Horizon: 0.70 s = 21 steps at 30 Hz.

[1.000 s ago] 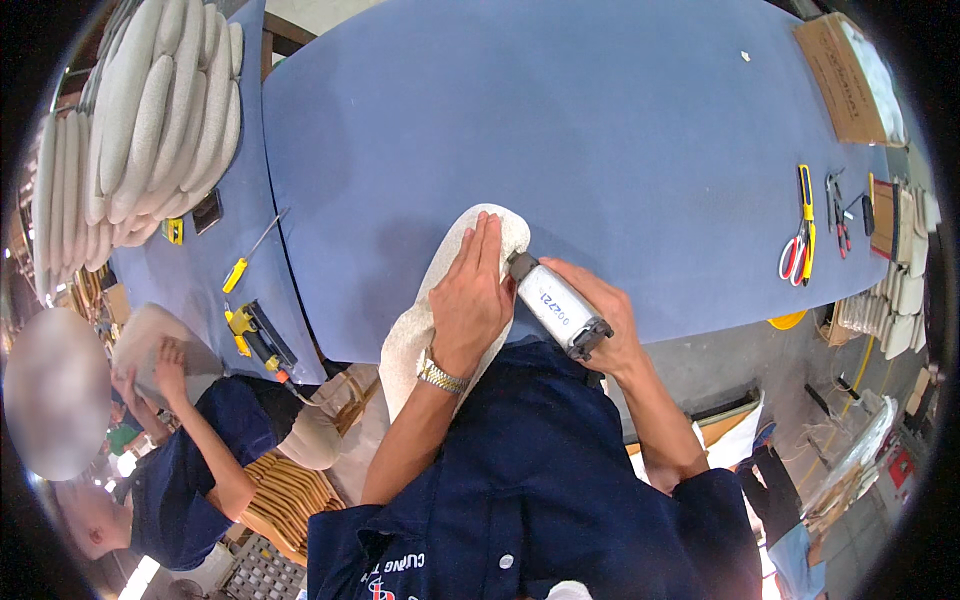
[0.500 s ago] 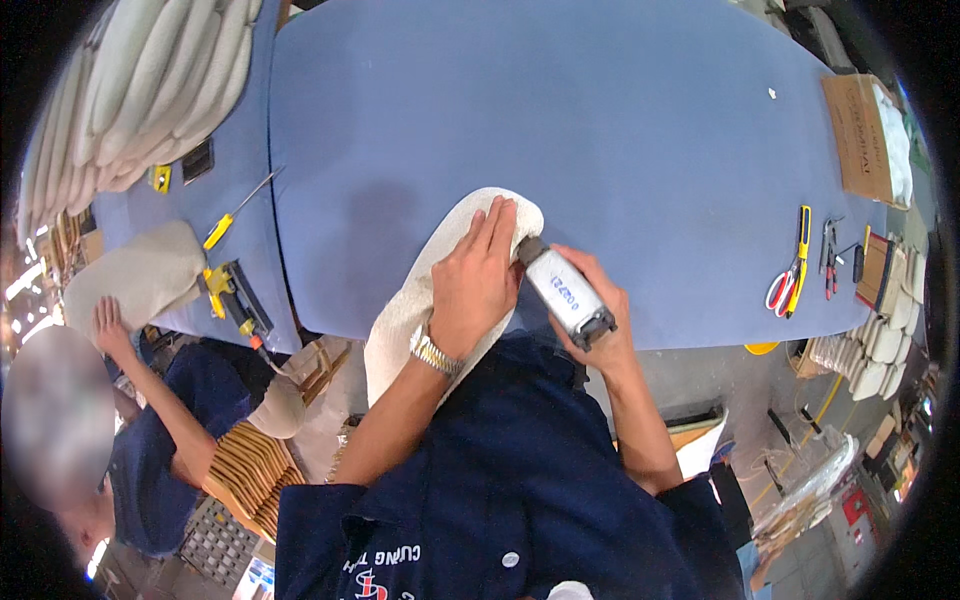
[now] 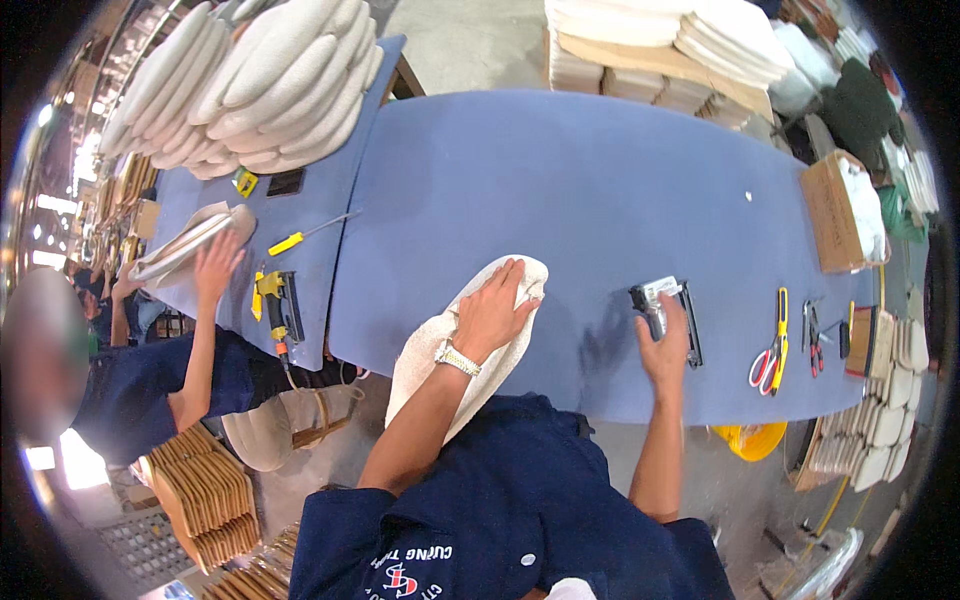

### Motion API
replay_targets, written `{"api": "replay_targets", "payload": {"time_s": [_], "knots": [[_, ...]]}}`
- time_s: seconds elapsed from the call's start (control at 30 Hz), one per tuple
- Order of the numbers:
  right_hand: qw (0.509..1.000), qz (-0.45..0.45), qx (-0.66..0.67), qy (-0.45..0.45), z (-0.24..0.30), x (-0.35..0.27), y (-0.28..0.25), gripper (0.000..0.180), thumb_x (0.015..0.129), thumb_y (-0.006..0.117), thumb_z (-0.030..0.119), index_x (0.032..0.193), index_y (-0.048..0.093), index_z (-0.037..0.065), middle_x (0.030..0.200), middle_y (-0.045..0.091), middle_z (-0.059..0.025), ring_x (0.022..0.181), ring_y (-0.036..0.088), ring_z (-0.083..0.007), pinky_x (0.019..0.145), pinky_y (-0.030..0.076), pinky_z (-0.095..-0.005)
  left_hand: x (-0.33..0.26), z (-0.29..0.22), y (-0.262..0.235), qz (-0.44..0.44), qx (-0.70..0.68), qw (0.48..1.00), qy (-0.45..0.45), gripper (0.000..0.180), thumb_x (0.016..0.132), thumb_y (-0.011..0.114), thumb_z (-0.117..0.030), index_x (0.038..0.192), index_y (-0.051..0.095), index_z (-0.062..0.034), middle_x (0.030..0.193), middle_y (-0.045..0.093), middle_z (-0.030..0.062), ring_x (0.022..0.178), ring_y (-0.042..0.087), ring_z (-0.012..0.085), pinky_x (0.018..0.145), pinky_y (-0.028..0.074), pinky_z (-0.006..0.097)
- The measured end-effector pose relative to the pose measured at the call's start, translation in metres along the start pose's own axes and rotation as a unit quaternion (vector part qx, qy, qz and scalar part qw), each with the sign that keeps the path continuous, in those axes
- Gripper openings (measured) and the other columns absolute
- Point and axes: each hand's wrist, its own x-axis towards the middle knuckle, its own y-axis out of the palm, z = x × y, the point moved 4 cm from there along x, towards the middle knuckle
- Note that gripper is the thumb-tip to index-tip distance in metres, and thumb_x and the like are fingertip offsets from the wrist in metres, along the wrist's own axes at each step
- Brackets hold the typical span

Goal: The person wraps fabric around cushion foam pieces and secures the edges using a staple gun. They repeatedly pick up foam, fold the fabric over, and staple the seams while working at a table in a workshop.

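Observation:
A cream fabric-covered seat cushion [image 3: 420,358], long and rounded, lies at the near edge of the blue table. Pressed flat on its far end is my left hand [image 3: 490,312], fingers stretched out, a metal watch on the wrist. To the right, my right hand [image 3: 664,345] has its fingers and thumb around the silver and black staple gun [image 3: 658,292], which is at the tabletop. The fingers partly cover the tool's body, and its black magazine shows on the right side.
Right of me lie scissors [image 3: 768,368], a yellow cutter [image 3: 782,310], pliers [image 3: 816,350] and a cardboard box [image 3: 835,215]. On the left table are a yellow staple gun [image 3: 283,305], a screwdriver [image 3: 288,243] and stacked cushions [image 3: 285,85]. A co-worker's hand [image 3: 217,262] touches another cushion [image 3: 190,240].
My right hand has carried the staple gun from the cushion's edge out to the right. My left hand stays on the cushion. The view has tilted up, and the co-worker's cushion is turned on edge.

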Motion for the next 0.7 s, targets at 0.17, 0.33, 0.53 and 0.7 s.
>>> {"api": "replay_targets", "payload": {"time_s": [0.17, 0.33, 0.53, 0.7], "knots": [[0.884, 0.266, 0.363, 0.127, 0.094, -0.029, 0.123, 0.075, 0.097, 0.073, 0.035, 0.152, 0.040, -0.002, 0.146, 0.054, -0.0213, 0.136, 0.051, -0.0320, 0.114, 0.041, -0.0421, 0.008, 0.022, -0.015, -0.051, -0.190, 0.980, 0.007, 0.057, 0.095, 0.067, -0.047, 0.136, 0.064, -0.0075, 0.137, 0.065, 0.0189, 0.126, 0.062, 0.0378, 0.106, 0.049, 0.045], [0.810, 0.200, 0.528, 0.157, 0.128, -0.040, 0.164, 0.075, 0.094, 0.073, 0.011, 0.154, 0.031, 0.002, 0.148, 0.051, -0.0177, 0.134, 0.053, -0.0285, 0.112, 0.044, -0.0432, -0.106, -0.055, -0.193, -0.213, -0.399, 0.865, 0.220, 0.042, 0.098, 0.061, -0.029, 0.128, 0.069, -0.0003, 0.130, 0.068, 0.0208, 0.120, 0.066, 0.0343, 0.105, 0.050, 0.042], [0.792, 0.198, 0.524, 0.245, 0.091, -0.030, 0.164, 0.069, 0.087, 0.078, 0.005, 0.146, 0.043, -0.002, 0.136, 0.059, -0.0162, 0.121, 0.061, -0.0283, 0.104, 0.050, -0.0417, -0.230, -0.113, -0.280, -0.244, -0.426, 0.740, 0.460, 0.043, 0.096, 0.059, -0.026, 0.127, 0.069, 0.0026, 0.131, 0.067, 0.0221, 0.119, 0.066, 0.0340, 0.103, 0.051, 0.042], [0.849, 0.177, 0.497, 0.031, 0.230, 0.018, 0.071, 0.068, 0.084, 0.083, 0.007, 0.142, 0.049, -0.003, 0.130, 0.062, -0.0144, 0.118, 0.061, -0.0255, 0.102, 0.051, -0.0413, -0.262, -0.111, -0.267, -0.315, -0.413, 0.714, 0.469, 0.041, 0.096, 0.060, -0.024, 0.126, 0.070, 0.0020, 0.131, 0.067, 0.0220, 0.119, 0.066, 0.0333, 0.102, 0.051, 0.041]]}}
